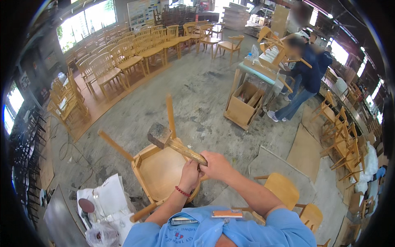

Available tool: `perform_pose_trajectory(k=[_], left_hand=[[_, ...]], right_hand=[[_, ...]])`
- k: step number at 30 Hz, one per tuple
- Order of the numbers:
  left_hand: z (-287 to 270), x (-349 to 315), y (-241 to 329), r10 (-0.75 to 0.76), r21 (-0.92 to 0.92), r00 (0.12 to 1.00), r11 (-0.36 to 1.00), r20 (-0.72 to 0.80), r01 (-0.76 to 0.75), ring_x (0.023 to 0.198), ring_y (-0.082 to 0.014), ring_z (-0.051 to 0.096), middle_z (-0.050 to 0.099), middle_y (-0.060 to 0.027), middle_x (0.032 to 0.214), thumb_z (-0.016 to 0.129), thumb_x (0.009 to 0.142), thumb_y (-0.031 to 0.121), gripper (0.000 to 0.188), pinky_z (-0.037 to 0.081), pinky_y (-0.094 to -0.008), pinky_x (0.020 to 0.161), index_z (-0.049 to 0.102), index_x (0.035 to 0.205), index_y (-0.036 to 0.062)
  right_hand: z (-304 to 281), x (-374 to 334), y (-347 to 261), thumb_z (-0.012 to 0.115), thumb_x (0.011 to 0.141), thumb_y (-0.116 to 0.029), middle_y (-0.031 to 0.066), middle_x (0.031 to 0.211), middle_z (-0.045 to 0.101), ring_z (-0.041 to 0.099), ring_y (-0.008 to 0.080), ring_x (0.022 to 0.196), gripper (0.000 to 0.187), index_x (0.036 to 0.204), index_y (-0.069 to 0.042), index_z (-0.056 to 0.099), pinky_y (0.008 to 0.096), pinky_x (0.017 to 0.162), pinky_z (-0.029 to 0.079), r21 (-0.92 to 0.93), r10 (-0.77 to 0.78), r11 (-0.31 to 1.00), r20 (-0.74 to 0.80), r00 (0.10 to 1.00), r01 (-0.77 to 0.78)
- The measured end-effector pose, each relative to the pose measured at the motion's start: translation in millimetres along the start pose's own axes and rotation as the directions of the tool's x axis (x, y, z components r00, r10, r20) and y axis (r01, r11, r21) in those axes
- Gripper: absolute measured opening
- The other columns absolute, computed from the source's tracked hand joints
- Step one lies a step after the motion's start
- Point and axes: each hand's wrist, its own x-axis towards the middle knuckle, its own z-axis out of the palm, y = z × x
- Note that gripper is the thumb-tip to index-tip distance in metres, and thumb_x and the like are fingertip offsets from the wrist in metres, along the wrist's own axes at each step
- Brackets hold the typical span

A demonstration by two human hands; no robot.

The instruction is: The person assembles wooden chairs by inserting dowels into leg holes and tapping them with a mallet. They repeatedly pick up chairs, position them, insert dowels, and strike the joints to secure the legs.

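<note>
A mallet with a dark, worn, blocky head (159, 135) is tilted over an upturned wooden chair. My right hand (217, 165) is closed round the end of its wooden handle (185, 151). Just beside it, my left hand (190, 175) is closed too, with a red bead bracelet at the wrist; whether its fingers hold the handle or a chair part is hidden. Below the mallet, the chair's pale seat underside (160, 171) faces up. Its legs stick out, one far leg (170, 117) upward in view and another leg (116, 145) to the left.
White sheeting (105, 199) and a clear plastic bag (101, 234) lie at the lower left. Wooden chairs (282, 189) stand close on my right. Ahead right, a person (306, 68) works at a bench (261, 73). Rows of chairs (123, 57) line the far left.
</note>
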Motion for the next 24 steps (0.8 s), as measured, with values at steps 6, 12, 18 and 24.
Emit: perform_pose_trajectory(k=[6,12,18,24], left_hand=[[-34,47,22,-0.196,-0.396,0.98,0.898,0.031,0.192,0.063,-0.0109,0.051,0.057,-0.0029,0.077,0.048,0.093,0.009,0.015,0.037,-0.023,0.05,0.057,0.103,0.0025],[-32,70,62,0.022,-0.129,1.0,0.991,-0.021,-0.025,0.056,-0.0073,0.045,0.05,0.0005,0.068,0.055,0.095,0.018,0.021,0.034,-0.0217,0.048,0.061,0.105,0.0003],[-52,96,99,0.343,0.436,0.935,0.83,0.095,-0.349,0.067,-0.0065,0.052,0.061,-0.0023,0.078,0.059,0.096,0.02,0.026,0.043,-0.0232,0.058,0.065,0.113,0.001],[-65,137,120,0.428,0.583,0.894,0.695,0.135,-0.421,0.079,-0.0069,0.056,0.065,-0.0055,0.085,0.059,0.095,0.019,0.026,0.048,-0.0254,0.07,0.066,0.112,0.0017]], right_hand=[[-8,60,-14,0.066,0.08,-0.022,0.0187,0.09,0.066,0.065,0.0336,0.083,0.031,0.105,-0.003,0.059,0.0408,0.074,0.051,0.163,0.249,0.952,0.085,0.965,-0.26],[-3,108,-1,0.072,0.081,-0.016,0.0076,0.074,0.062,0.058,0.0167,0.058,0.03,0.102,0.0,0.057,0.0321,0.052,0.047,0.591,0.342,0.752,0.031,0.939,-0.293],[0,149,-11,0.071,0.083,-0.014,0.0013,0.065,0.051,0.044,0.0066,0.044,0.025,0.095,-0.004,0.052,0.0236,0.035,0.033,0.864,0.46,0.352,0.175,0.87,-0.36],[11,179,-3,0.068,0.087,-0.019,0.0008,0.067,0.051,0.043,0.0068,0.045,0.023,0.092,-0.005,0.051,0.0239,0.036,0.035,0.901,0.521,0.239,0.196,0.831,-0.362]])
